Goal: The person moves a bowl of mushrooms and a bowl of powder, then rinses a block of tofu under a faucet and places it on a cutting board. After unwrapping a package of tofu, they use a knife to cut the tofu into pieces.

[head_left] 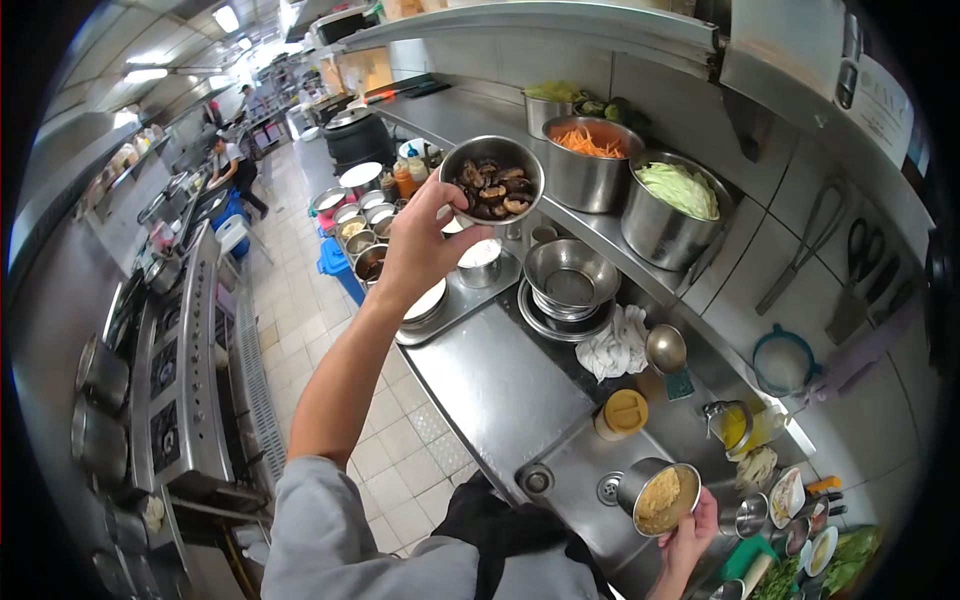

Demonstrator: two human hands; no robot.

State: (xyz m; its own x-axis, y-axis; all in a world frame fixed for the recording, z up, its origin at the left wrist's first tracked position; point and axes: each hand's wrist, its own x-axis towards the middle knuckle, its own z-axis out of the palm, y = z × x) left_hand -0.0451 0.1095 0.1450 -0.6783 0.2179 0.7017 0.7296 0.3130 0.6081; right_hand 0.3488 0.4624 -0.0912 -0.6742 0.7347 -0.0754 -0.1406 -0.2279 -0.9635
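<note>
My left hand is raised at the upper middle, its fingers closed on the rim of a steel bowl of dark sliced mushrooms. That bowl is held in front of the shelf, left of a pot of shredded carrot and a pot of cut cabbage. Lower right, my right hand grips a steel container by its rim. A yellowish crumbly food lies inside it. This container is tilted above the steel sink counter, near a yellow-lidded jar.
Stacked steel bowls, a white cloth and a ladle are by the wall. Sauce bottles and small tubs stand beyond my left arm. Stoves line the left side; a person works far back.
</note>
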